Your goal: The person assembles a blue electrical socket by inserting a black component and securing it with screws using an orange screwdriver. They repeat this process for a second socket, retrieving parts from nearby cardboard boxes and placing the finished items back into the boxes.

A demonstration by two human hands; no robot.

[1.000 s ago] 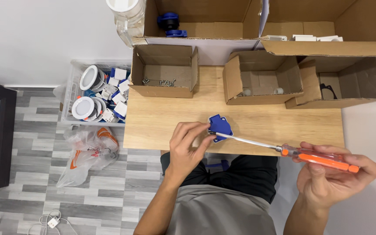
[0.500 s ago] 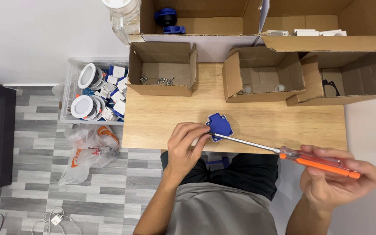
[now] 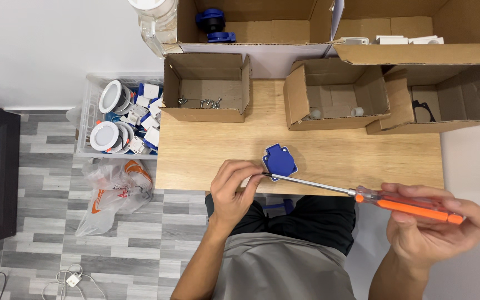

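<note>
Socket part: blue plastic socket piece (image 3: 279, 160) at near edge of wooden surface (image 3: 351, 161), roughly mid-width, just beside left fingertips.
Screwdriver: orange-handled screwdriver (image 3: 362, 195), long metal shaft, tip at socket piece's lower left edge, handle out past surface's near right corner.
Left hand: left hand (image 3: 233, 191) fingers curled, pinching at screwdriver tip beside socket piece; can't tell if something small is held.
Right hand: right hand (image 3: 434, 222) closed around screwdriver handle, off the surface.
Boxes: small cardboard box (image 3: 206, 86) with screws (image 3: 200, 102) at back left; open box (image 3: 337, 94) centre back; another box (image 3: 445, 100) right.
Floor left: white crate (image 3: 119, 119) of white and blue parts; plastic bag (image 3: 115, 189) below it.
</note>
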